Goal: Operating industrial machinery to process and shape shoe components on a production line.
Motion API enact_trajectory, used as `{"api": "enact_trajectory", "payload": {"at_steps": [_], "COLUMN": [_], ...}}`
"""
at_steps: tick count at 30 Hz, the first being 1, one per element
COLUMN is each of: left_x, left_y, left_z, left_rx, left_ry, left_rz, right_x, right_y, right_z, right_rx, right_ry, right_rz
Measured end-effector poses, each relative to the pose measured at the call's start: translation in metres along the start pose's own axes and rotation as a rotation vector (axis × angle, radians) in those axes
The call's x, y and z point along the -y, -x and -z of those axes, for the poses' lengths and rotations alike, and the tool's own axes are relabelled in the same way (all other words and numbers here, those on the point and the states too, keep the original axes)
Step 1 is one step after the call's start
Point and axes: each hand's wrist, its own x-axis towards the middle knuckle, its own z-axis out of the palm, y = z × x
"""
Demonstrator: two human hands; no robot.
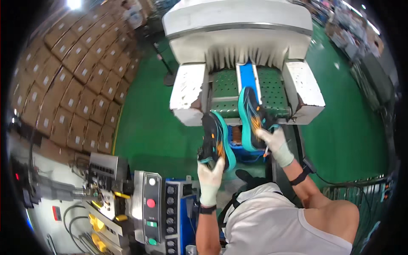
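Observation:
Two black sneakers with turquoise soles and orange accents are held up in front of me, one in each gloved hand. My left hand [210, 174] grips the left sneaker [209, 134] at its near end, with the turquoise sole facing right. The other sneaker [250, 108] is in my right hand [275, 142], its turquoise sole facing left and its far end over the front of the conveyor [247, 78]. White gloves cover both hands. The fingers behind the shoes are partly hidden.
A white machine [238, 44] with a fringed curtain stands over the green perforated conveyor. Below it sits a blue crate [248, 157]. A control panel [151, 208] with buttons is at lower left, beside other machinery [106, 204]. Stacked cartons [72, 93] line the left; a person [134, 17] stands far back.

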Motion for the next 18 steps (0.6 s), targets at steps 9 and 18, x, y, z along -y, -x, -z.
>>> {"api": "enact_trajectory", "payload": {"at_steps": [9,18], "left_x": [0.054,0.07], "left_y": [-0.279,-0.193], "left_z": [-0.172,-0.1], "left_rx": [0.043,0.109], "left_ry": [-0.534,-0.365], "left_rz": [-0.302,-0.224], "right_x": [-0.035,-0.009], "right_y": [-0.238,-0.201], "right_z": [0.11,0.02], "right_rx": [-0.414,-0.356], "right_ry": [0.602,0.377], "right_rz": [-0.144,0.504]}}
